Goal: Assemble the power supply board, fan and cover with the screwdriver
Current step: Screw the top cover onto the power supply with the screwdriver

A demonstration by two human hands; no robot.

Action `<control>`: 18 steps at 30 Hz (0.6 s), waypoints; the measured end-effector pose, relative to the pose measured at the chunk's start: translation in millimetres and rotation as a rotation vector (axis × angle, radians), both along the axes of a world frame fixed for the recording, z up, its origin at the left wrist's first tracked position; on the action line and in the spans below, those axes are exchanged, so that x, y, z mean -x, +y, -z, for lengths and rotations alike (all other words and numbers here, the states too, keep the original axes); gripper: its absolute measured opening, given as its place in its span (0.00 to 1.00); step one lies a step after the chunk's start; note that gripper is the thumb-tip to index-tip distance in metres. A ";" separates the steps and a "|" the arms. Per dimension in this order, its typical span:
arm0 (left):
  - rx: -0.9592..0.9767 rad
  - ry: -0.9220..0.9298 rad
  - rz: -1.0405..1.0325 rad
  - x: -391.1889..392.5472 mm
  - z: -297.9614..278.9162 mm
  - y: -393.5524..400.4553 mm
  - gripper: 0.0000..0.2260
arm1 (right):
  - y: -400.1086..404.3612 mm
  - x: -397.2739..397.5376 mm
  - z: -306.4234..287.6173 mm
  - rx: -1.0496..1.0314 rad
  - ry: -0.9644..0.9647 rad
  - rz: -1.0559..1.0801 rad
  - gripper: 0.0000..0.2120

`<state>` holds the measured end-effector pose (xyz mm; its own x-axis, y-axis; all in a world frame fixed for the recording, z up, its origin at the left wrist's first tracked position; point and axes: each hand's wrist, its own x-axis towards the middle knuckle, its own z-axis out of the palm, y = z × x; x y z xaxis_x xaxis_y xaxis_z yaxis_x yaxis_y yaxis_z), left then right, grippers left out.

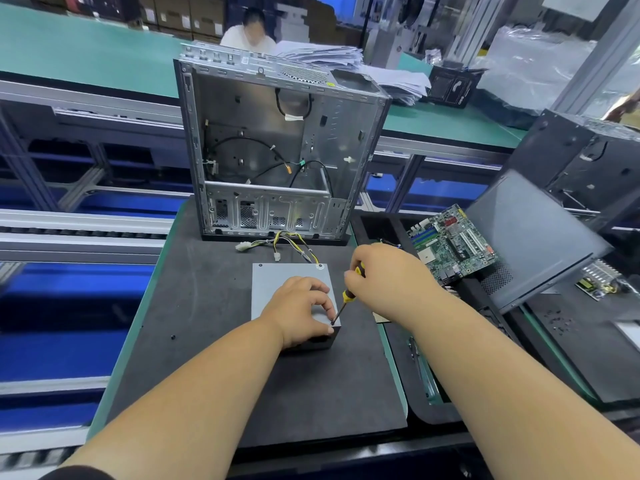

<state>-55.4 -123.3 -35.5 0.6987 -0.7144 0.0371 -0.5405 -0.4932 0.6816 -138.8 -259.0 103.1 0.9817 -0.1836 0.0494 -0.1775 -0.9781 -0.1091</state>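
Power supply box (pixel 294 296) lies flat on the dark foam mat (pixel 207 358), directly under both hands, its grey cover (pixel 277 278) facing up and its long axis running away from the person toward the open computer chassis (pixel 277 147) standing beyond. Left hand (pixel 299 311) rests on the cover's near right part, fingers curled over the near corner and pinching around the spot where the tool tip lands; whether a screw sits there is too small to tell. Right hand (pixel 384 278) grips the yellow-and-black handle of the screwdriver (pixel 344 299) just right of the left hand, nearly touching it. Shaft slants down and leftward from the right hand to the near right corner of the cover, tip between the left fingertips. Wire bundle (pixel 280 245) trails from the box's far end toward the chassis. A screw head shows at the far right corner (pixel 320 266), beyond both hands. A green circuit board (pixel 453 242) lies past the right hand, a dark side panel (pixel 530 237) further right. Judgement: near right corner screw is in hand; the next turn depends on keeping the shaft aligned over that corner, right hand driving, left steadying.
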 end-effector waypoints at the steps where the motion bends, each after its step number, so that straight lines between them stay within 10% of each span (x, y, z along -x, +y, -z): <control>1: -0.001 0.000 -0.001 -0.1 0.2 0.0 0.08 | 0.2 0.1 -1.6 -0.030 0.003 -0.017 0.08; 18: 0.002 0.002 0.003 -0.4 0.8 0.0 0.09 | 1.6 0.9 -5.2 -0.093 0.058 -0.118 0.14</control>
